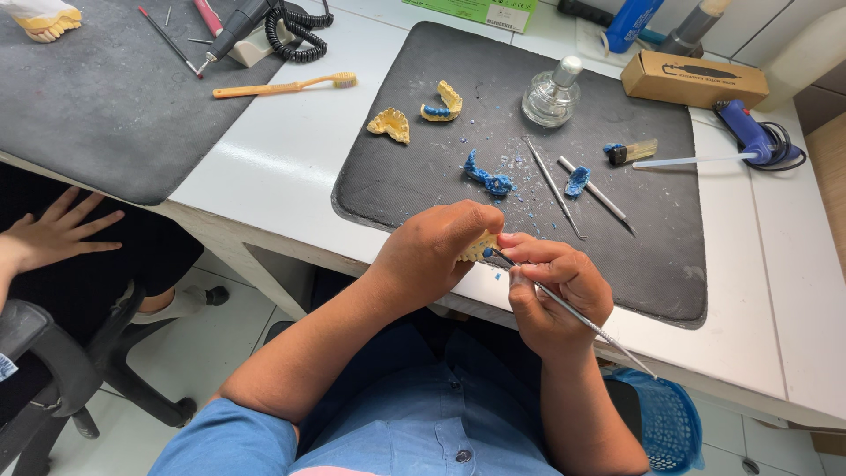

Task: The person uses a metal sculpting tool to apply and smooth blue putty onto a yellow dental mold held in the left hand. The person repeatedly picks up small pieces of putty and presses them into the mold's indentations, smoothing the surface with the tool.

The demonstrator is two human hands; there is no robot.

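Holding a small yellow dental cast (477,249) at the near edge of the dark work mat (423,176), just above the lap; left hand (432,251) closed around the cast, fingers curled over it so that most of it is hidden; right hand (555,286) pinching a thin metal carving instrument (573,310) like a pen, its blue-stained tip touching the cast where the two hands meet.

For doing this carving well, probably best: keeping the cast firm in the left hand; resting the right fingers against the left for support; moving the tip in short, light strokes; turning the cast rather than the wrist, so the tip stays in sight.

Lying further out on the mat: blue wax scraps (487,179) and small blue crumbs; two more metal instruments (553,187), one with a blue lump (577,181) on it; two other yellow casts (390,123), one carrying blue wax (442,103); a glass spirit lamp (552,92) with a metal cap.

Beyond the mat on the white table (264,159): a brown cardboard box (693,79); a blue handheld tool (749,132) with a cable; a yellow toothbrush (284,85); a handpiece with a coiled black cord (256,22) beside a second grey mat (97,97).

At the left edge, another person's hand (57,234), fingers spread, resting apart from the work.
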